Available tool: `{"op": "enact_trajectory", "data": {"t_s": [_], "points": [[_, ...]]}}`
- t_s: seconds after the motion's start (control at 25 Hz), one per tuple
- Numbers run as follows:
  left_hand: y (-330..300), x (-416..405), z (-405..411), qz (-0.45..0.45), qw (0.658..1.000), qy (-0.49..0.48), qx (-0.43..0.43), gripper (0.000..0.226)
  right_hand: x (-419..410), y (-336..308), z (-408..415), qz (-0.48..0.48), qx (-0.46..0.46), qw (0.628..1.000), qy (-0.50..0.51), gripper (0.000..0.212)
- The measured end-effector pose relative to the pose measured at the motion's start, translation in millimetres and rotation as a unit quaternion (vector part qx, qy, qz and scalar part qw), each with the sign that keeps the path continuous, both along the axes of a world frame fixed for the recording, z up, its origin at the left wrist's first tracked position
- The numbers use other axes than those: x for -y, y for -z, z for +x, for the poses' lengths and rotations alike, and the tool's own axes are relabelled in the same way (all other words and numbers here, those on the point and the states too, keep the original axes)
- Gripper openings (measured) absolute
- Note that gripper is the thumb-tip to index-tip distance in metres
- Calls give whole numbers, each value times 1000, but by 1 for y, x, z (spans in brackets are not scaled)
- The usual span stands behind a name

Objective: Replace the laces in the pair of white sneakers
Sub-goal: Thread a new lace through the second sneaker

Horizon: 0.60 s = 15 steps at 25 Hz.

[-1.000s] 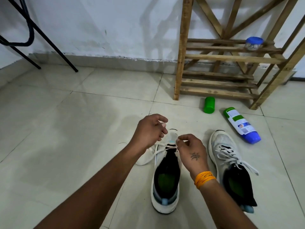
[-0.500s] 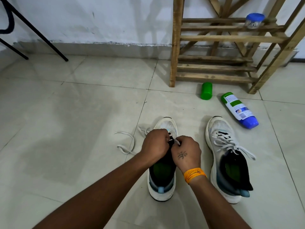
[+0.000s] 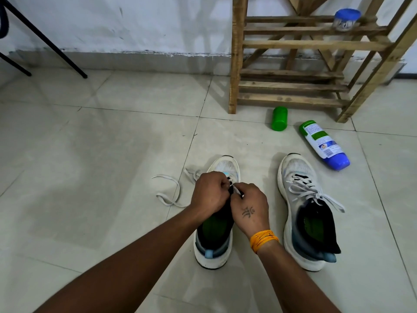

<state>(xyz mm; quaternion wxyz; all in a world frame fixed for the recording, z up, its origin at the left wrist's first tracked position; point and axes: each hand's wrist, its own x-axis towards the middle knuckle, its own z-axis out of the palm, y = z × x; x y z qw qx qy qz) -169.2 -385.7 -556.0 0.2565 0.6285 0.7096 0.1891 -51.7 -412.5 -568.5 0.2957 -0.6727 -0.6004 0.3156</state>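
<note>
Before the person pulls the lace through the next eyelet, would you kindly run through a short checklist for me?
1. Left hand grips at the tongue of the left sneaker: ok.
2. Right hand pinches the lace: ok.
3. Lace tip seated in an eyelet: cannot tell, the fingers hide it.
4. Loose lace tail lies slack on the floor, free of snags: ok.
5. Right sneaker re-laced: cannot tell; it is laced.
6. Bottle lies apart from both shoes: ok.

Left hand (image 3: 208,192) and right hand (image 3: 249,207) — fingers curled (knuckles nearly touching)
</note>
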Motion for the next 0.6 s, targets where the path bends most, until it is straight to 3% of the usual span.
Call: {"op": "enact_trajectory", "data": {"t_s": [0.2,0.44,0.52,0.6], "points": [[-1,0,0,-2,1000,-4,-11,26,1,2,5,10,-22,999,-37,22],[11,-2,-6,0,997,-66,44,13,11,0,1,-11,-31,993,-113,43],[15,-1,-10,8,993,-85,87,13,17,-3,-1,-17,-82,991,-107,44],[19,1,-14,30,988,-102,113,14,18,-6,1,-41,-171,982,-75,30]]}}
